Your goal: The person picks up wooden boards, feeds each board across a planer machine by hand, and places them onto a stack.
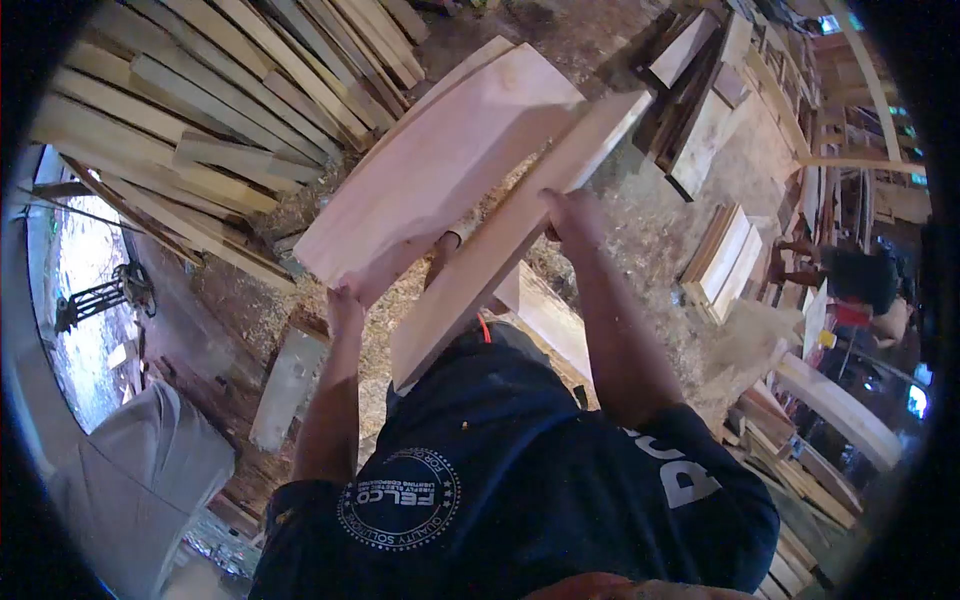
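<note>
A wide pinkish wooden board (440,160) slants away in front of me, with the edge of another board showing along its far left side. My left hand (346,308) is closed on the near edge of that wide board, the thumb lying on top. A long, thick wooden plank (510,232) runs diagonally beside it, tilted up on its edge, its near end close to my waist. Around the right edge of this plank my right hand (572,218) is wrapped; part of its fingers is hidden behind the wood.
Stacked lumber (230,90) fills the upper left. More boards (700,130) lie at the upper right, and a short stack (724,262) sits on the floor at right. Sawdust covers the ground. A grey cover (150,480) drapes something at lower left. Another person (860,285) is at far right.
</note>
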A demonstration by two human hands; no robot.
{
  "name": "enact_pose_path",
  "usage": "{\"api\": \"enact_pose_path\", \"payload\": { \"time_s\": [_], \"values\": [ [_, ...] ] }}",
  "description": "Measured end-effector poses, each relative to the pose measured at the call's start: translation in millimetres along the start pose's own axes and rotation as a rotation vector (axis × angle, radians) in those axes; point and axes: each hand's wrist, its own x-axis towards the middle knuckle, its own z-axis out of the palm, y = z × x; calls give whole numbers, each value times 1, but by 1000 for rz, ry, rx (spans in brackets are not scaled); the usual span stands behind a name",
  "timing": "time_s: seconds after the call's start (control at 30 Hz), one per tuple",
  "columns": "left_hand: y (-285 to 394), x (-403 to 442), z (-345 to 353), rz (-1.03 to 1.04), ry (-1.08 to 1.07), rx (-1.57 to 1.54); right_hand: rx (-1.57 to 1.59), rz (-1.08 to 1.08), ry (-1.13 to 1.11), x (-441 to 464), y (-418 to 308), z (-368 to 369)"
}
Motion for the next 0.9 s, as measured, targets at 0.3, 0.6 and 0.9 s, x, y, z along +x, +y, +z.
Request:
{"api": "enact_pose_path", "payload": {
  "time_s": [0.3, 0.6, 0.9],
  "values": [
    [-58, 28, -15, 219, 42, 527, 105, -16, -89, 25, -42, 42],
    [10, 20, -39, 214, 4, 380, -154, -175, 132, 40, -24, 75],
    [150, 121, -72, 443, -439, 947, -58, -26, 113, 30, -30, 83]
  ]
}}
